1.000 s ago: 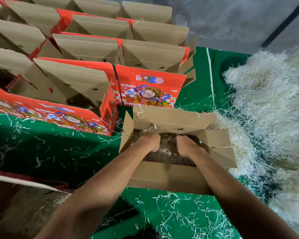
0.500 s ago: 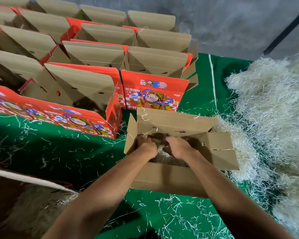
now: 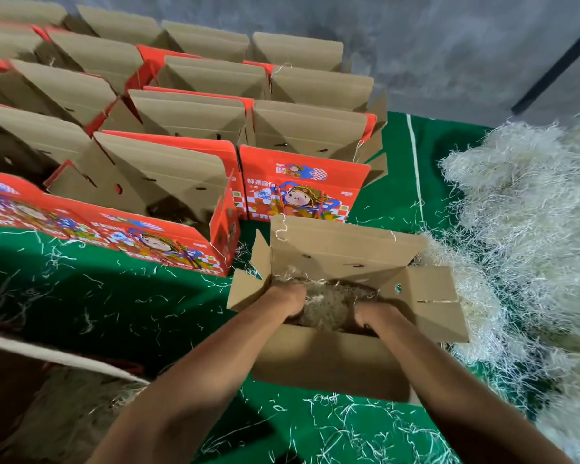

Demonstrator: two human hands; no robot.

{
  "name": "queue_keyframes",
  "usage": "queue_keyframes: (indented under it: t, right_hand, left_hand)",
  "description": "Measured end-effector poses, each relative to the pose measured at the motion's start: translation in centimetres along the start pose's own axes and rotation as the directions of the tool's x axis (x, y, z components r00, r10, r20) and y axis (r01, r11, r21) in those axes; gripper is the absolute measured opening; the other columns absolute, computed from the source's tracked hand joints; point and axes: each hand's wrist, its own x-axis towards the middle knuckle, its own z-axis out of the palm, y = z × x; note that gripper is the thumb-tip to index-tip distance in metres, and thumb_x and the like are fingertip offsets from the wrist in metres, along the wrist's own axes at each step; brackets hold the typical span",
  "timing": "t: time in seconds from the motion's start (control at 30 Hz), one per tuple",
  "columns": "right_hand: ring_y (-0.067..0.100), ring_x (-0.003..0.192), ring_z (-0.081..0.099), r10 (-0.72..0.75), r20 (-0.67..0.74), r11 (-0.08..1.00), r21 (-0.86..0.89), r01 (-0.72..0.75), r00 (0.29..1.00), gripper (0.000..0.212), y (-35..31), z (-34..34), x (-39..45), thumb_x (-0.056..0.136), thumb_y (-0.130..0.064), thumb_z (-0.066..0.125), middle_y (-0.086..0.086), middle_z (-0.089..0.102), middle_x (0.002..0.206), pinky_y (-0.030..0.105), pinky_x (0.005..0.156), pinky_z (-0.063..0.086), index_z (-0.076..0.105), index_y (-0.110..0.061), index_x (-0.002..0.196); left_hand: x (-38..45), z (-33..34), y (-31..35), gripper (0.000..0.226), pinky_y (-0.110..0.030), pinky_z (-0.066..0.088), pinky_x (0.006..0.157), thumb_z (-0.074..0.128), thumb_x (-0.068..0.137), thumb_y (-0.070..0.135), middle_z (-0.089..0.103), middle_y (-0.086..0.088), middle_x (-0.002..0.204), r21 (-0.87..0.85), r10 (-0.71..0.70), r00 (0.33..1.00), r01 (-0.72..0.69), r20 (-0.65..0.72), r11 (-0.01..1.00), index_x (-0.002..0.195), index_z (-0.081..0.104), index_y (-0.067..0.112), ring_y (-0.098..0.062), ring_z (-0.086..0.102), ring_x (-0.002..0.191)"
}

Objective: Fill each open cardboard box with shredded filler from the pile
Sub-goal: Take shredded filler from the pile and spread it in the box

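Note:
A plain brown open cardboard box (image 3: pixel 329 363) stands on the green cover in front of me, flaps up. Pale shredded filler (image 3: pixel 329 304) lies inside it. Both my hands reach down into the box. My left hand (image 3: pixel 288 298) is sunk in the filler at the left side, and my right hand (image 3: pixel 373 317) is by the near wall, right of the middle. The fingertips of both hands are buried in the shreds. The big white pile of filler (image 3: pixel 533 229) lies just right of the box, touching its right flap.
Rows of open red printed boxes (image 3: pixel 302 190) with raised brown flaps stand behind and to the left (image 3: pixel 141 236). Loose shreds litter the green cover (image 3: pixel 114 296). Another container with filler (image 3: pixel 64 403) sits at the bottom left. A grey wall (image 3: pixel 449 45) lies behind.
My hands were close together in the middle of the box; they have moved apart, the left toward the left wall, the right toward the near wall. More pale filler shows between them.

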Motion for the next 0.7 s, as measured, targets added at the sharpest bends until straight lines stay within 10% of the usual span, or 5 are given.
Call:
queue_keyframes:
  t: [0.1,0.27,0.37,0.57,0.7]
  right_hand:
    - [0.022,0.085,0.055,-0.05,-0.098,0.992,0.111,0.061,0.994,0.038,-0.5,-0.9,-0.2,0.092,-0.001,0.043,0.011,0.061,0.11,0.032,0.077,0.044,0.055,-0.007,0.128]
    - [0.031,0.105,0.062,-0.103,-0.472,0.963,0.173,0.207,0.875,0.023,-3.1,-2.4,-0.9,0.089,-0.008,0.053,0.012,0.065,0.115,0.039,0.087,0.051,0.061,-0.014,0.111]
    - [0.028,0.106,0.062,-0.24,-0.434,0.912,0.205,0.355,0.868,0.021,-4.5,-1.5,-0.3,0.095,-0.007,0.049,0.01,0.065,0.119,0.031,0.082,0.043,0.058,-0.016,0.11]
    - [0.03,0.105,0.062,-0.244,-0.279,0.922,0.23,0.312,0.929,0.043,-3.9,0.1,1.5,0.102,-0.029,0.051,0.009,0.066,0.123,0.041,0.092,0.049,0.041,-0.028,0.143]
    - [0.026,0.099,0.065,-0.226,-0.333,0.913,0.254,0.318,0.915,0.027,-3.4,-0.6,1.5,0.095,-0.027,0.063,0.006,0.07,0.114,0.036,0.086,0.05,0.064,-0.018,0.12]
  left_hand:
    - [0.2,-1.1,0.7,0.032,-0.038,0.051,0.095,0.054,0.091,0.006,0.067,0.0,0.117,-0.244,0.115,0.97,-0.168,-0.215,0.955,0.114,0.067,0.025,-0.019,0.063,0.104]
    - [1.4,0.4,1.8,0.033,-0.043,0.044,0.103,0.051,0.096,0.02,0.058,-0.011,0.134,0.067,-0.095,0.989,0.103,-0.115,0.992,0.129,0.058,0.018,-0.031,0.053,0.125]
    - [1.7,1.2,0.5,0.039,-0.042,0.04,0.105,0.043,0.102,0.025,0.051,-0.017,0.139,-0.086,-0.049,0.999,0.05,0.013,0.995,0.137,0.051,0.009,-0.034,0.048,0.128]
    - [1.1,-0.4,0.6,0.015,-0.034,0.051,0.082,0.054,0.091,0.011,0.069,-0.002,0.089,-0.326,-0.046,0.979,-0.021,-0.198,0.945,0.09,0.067,0.018,-0.022,0.066,0.09]
    - [1.0,0.0,0.0,0.032,-0.042,0.042,0.105,0.039,0.1,0.008,0.058,-0.011,0.132,-0.215,0.026,0.987,-0.06,-0.156,0.975,0.125,0.057,0.013,-0.029,0.054,0.122]
